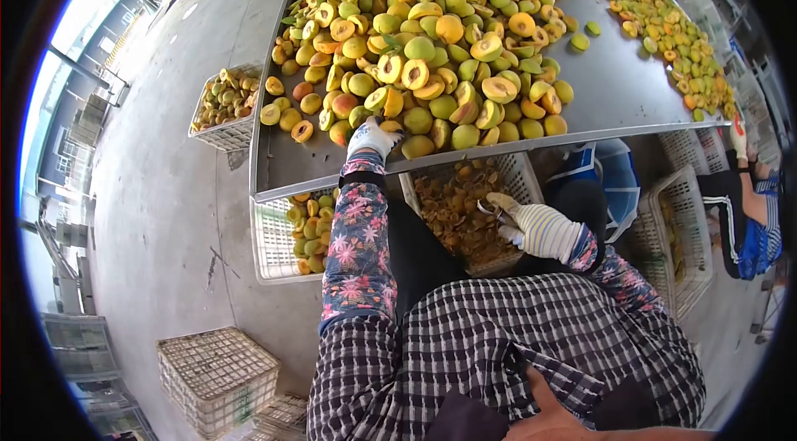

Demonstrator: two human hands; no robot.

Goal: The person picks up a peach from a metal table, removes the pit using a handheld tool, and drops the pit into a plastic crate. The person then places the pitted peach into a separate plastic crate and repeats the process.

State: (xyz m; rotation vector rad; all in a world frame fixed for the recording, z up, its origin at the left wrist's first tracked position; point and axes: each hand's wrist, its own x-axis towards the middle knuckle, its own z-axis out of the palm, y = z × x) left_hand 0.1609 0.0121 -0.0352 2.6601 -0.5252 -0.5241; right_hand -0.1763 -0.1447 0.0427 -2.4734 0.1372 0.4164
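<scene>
A large heap of halved and whole yellow-green fruit point(432, 42) lies on a metal table point(315, 169). My left hand point(375, 140), in a white glove, reaches over the table's near edge and touches fruit at the front of the heap; its fingertips are partly hidden among the fruit. My right hand point(540, 229), in a striped glove, is closed around a small curved metal tool point(491, 210). It is held over a white crate point(525, 173) of brown pits and scraps point(465, 200) below the table edge.
Left of my knees, a white crate point(272, 246) holds fruit halves; another fruit crate point(222, 135) stands beyond the table's left side. Stacked crates point(217, 374) are at lower left. A person in blue point(755, 237) works at the right, near more crates point(685, 233).
</scene>
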